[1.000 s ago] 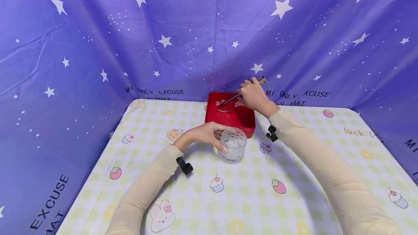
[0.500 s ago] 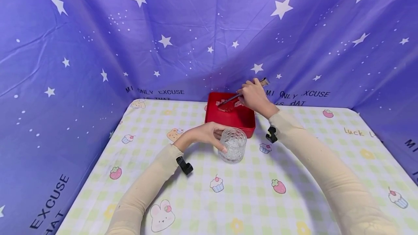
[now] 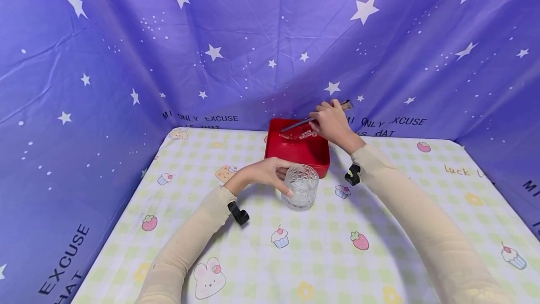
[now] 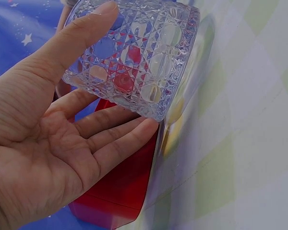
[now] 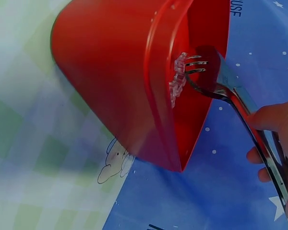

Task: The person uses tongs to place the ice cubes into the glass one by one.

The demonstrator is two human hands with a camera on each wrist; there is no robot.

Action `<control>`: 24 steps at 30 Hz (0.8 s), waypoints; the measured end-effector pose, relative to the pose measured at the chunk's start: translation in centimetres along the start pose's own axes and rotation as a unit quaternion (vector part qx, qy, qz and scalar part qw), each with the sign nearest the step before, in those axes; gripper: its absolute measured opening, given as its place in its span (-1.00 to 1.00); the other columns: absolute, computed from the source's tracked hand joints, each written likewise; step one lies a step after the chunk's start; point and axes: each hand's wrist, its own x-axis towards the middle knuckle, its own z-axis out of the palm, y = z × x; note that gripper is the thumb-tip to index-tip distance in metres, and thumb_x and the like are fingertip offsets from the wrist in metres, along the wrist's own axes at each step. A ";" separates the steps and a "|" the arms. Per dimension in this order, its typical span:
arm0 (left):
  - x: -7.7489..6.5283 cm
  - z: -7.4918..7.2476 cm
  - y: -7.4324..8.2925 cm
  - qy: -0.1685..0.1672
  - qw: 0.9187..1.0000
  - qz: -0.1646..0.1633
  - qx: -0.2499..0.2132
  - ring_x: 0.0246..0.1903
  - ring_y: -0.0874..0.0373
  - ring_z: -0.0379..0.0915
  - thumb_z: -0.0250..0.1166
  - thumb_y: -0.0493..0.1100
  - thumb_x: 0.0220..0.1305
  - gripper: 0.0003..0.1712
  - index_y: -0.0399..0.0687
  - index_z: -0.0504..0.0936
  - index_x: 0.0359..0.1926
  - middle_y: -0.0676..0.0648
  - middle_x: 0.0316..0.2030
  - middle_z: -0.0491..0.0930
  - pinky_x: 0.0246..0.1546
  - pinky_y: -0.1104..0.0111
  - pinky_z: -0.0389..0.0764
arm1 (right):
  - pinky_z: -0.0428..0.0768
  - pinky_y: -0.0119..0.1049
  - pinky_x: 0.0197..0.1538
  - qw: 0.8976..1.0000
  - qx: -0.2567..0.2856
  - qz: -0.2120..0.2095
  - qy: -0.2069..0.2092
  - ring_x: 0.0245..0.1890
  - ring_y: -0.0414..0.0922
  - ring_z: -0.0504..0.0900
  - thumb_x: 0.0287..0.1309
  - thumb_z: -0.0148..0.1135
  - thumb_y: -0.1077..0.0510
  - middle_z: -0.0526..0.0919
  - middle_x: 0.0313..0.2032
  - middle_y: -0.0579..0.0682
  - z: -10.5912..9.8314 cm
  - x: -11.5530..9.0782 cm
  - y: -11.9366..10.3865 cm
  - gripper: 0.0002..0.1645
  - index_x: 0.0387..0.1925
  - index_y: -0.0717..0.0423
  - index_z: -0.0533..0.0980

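Observation:
My left hand grips a clear, cut-pattern drinking glass standing upright on the table. In the left wrist view the thumb lies along one side of the glass and the fingertips touch the other. Over the red box behind it, my right hand holds metal food tongs. The right wrist view shows the fork-shaped end of the tongs inside the box, right at several small clear pieces. Some of these pieces also show in the head view.
A checked tablecloth printed with cupcakes and strawberries covers the table. Purple cloth with white stars hangs close behind the box and along both sides. Black wrist mounts sit on both cream sleeves.
My right hand has shifted slightly right with the tongs. The pale pieces seen earlier at the left inside the box no longer show there. The left hand and glass stay still.

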 end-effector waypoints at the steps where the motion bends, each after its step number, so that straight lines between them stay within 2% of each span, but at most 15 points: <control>1: 0.0 0.0 0.0 0.000 1.000 0.000 0.000 0.22 0.02 0.60 0.57 -0.40 0.01 -0.07 -0.12 0.43 0.44 -0.19 0.25 0.62 0.25 0.34 0.62 | 0.34 0.04 -0.01 1.000 0.000 -0.002 0.006 -0.24 0.10 0.55 0.22 0.38 0.11 0.74 -0.30 0.14 0.0 -0.1 0.0 -0.77 -0.17 0.17 0.75; 6: 0.0 0.0 -0.1 0.000 1.000 -0.002 -0.004 0.22 0.00 0.59 0.57 -0.40 0.02 -0.07 -0.13 0.42 0.44 -0.21 0.25 0.61 0.25 0.33 0.61 | 0.38 0.09 0.01 0.999 0.015 -0.007 0.045 -0.27 0.11 0.56 0.26 0.35 0.07 0.74 -0.30 0.16 -0.2 -0.7 0.0 -0.72 -0.13 0.18 0.74; 12: 0.0 0.1 -0.1 0.001 1.000 -0.008 0.002 0.20 0.04 0.61 0.58 -0.38 0.01 -0.06 -0.11 0.42 0.44 -0.19 0.24 0.62 0.24 0.34 0.62 | 0.38 0.11 -0.07 0.993 0.052 0.010 0.107 -0.31 0.17 0.57 0.26 0.37 0.06 0.72 -0.34 0.20 -0.9 -1.3 0.2 -0.70 -0.11 0.20 0.74; 19: 0.0 0.1 -0.1 0.005 1.000 -0.006 0.005 0.21 0.05 0.60 0.58 -0.39 0.01 -0.08 -0.10 0.44 0.43 -0.16 0.25 0.62 0.26 0.33 0.61 | 0.37 0.11 -0.13 0.982 0.083 0.051 0.163 -0.32 0.18 0.56 0.29 0.36 0.06 0.69 -0.35 0.21 -2.4 -1.6 0.4 -0.69 -0.07 0.19 0.73; 24: 0.0 0.0 -0.1 0.008 1.000 -0.010 0.009 0.21 0.06 0.60 0.58 -0.37 0.01 -0.08 -0.08 0.45 0.43 -0.14 0.24 0.63 0.26 0.33 0.61 | 0.34 0.07 -0.16 0.969 0.109 0.089 0.201 -0.36 0.14 0.55 0.27 0.38 0.05 0.73 -0.32 0.19 -3.8 -1.7 0.5 -0.67 -0.05 0.18 0.73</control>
